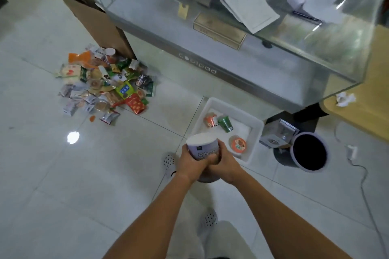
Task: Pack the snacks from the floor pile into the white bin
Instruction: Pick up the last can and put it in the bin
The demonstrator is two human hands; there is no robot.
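I see both hands clasped round a pale purple snack cup (202,147) with a white lid. The left hand (190,161) and right hand (225,164) have their fingers curled tight against its sides, and it is held upright above the near-left corner of the white bin (237,109). In the bin lie a green cup (225,124), an orange packet (209,121) and a round orange-lidded bowl (239,144). The snack pile (105,82) sits on the floor far left, beside the glass counter (273,65). A dark wastebasket (309,153) stands just right of the bin.
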